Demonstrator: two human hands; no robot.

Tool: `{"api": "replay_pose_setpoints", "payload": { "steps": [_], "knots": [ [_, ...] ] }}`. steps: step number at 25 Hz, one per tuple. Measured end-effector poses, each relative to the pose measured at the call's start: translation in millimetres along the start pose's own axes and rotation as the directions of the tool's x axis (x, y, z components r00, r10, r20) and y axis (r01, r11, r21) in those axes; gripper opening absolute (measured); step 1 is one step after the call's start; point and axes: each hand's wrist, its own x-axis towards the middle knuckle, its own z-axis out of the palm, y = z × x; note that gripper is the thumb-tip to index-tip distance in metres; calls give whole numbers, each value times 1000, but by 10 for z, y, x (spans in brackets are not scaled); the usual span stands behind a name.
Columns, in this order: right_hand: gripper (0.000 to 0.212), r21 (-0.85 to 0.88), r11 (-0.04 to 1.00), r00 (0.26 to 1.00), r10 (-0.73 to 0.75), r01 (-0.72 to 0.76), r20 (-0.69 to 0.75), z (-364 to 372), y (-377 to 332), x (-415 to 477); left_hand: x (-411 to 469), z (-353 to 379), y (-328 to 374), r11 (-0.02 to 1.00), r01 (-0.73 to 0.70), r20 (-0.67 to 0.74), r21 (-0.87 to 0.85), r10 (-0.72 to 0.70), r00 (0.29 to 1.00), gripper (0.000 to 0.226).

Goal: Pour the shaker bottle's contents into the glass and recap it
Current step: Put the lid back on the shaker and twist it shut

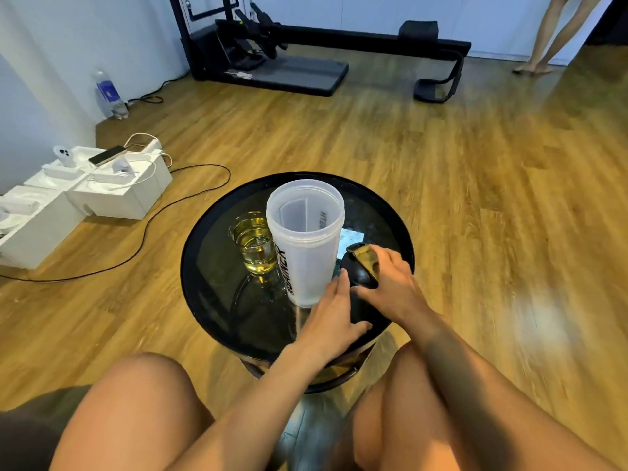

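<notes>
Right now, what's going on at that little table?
Both hands on black lid, grip unclear. Shaker bottle upright, uncapped, looks empty. Glass holds yellow liquid. Nothing in the way.

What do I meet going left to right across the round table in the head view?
Glass of yellow liquid → open, empty-looking shaker bottle → left hand at its base → black lid under the right hand.

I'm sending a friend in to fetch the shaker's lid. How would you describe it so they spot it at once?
Find the round black table in the middle of the wooden floor. On it stand a glass of yellow liquid and an open, frosted shaker. The lid lies just right of the shaker under the right hand: the only black domed piece, with an olive-gold flip tab.
</notes>
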Motion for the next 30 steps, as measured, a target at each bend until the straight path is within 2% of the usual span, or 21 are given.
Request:
{"api": "replay_pose_setpoints", "payload": {
  "steps": [4,9,11,14,18,21,24,25,27,30],
  "knots": [
    [101,-118,993,996,40,-30,82,66,109,335,294,170,25,998,45,-2,42,-45,999,105],
    [86,-297,954,990,-2,43,139,123,95,603,523,263,32,993,81,8,92,-82,997,100],
    [83,-307,951,990,15,28,137,98,103,614,532,269,59,994,71,10,87,-72,997,99],
    [81,-170,984,992,73,-55,104,-27,114,499,448,222,212,993,35,-20,109,-33,999,94],
    [90,226,963,990,138,-144,40,-442,26,153,141,-32,596,973,-89,-140,211,120,983,84],
    [96,344,939,998,39,-22,-43,-913,-241,-90,-168,-342,864,959,-159,-232,235,214,949,77],
    [92,370,918,985,-97,143,-141,-1359,-691,-266,-460,-728,1002,928,-226,-476,296,348,808,76],
    [89,365,912,978,-141,189,-153,-1453,-861,-293,-540,-882,1001,923,-221,-511,316,362,780,76],
    [88,288,922,964,-229,259,-134,-1552,-1163,-305,-612,-1157,893,923,-222,-535,315,366,761,80],
    [105,49,938,939,-344,344,-11,-1500,-1544,-250,-645,-1453,565,954,-206,-590,217,296,751,95]
  ]
}}
